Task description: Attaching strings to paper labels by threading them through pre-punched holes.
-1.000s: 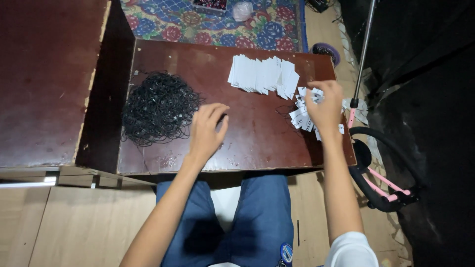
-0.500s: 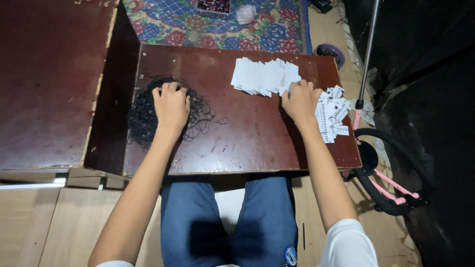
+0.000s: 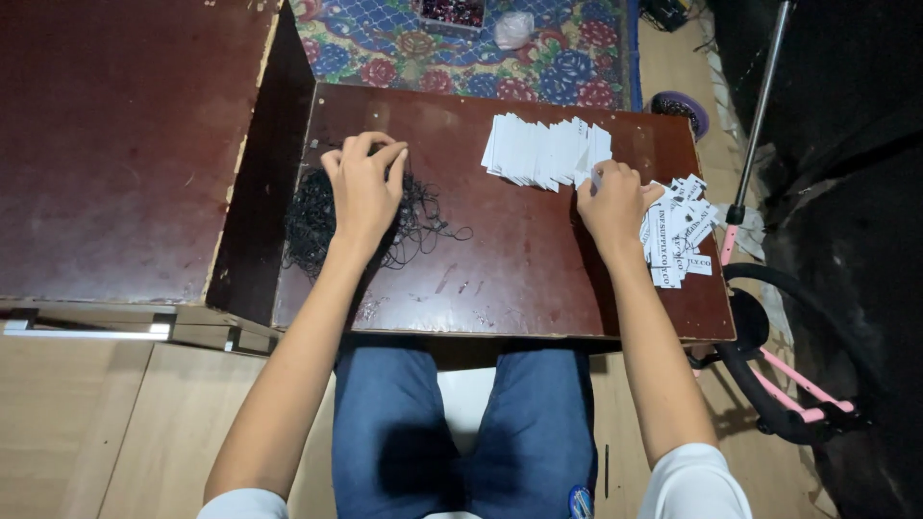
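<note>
While left hand [image 3: 363,185] claws black strings [image 3: 317,221], right hand [image 3: 613,202] seemingly pinches tags [image 3: 678,235].

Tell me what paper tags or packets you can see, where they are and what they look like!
White tags: far side of the brown table, a fanned row of plain white rectangles, beside the right hand.
Printed tags: table's right edge, by the right hand, a loose heap of small white slips with black print.
Clear bag: on the flowered rug beyond the table, small and crumpled.
</note>
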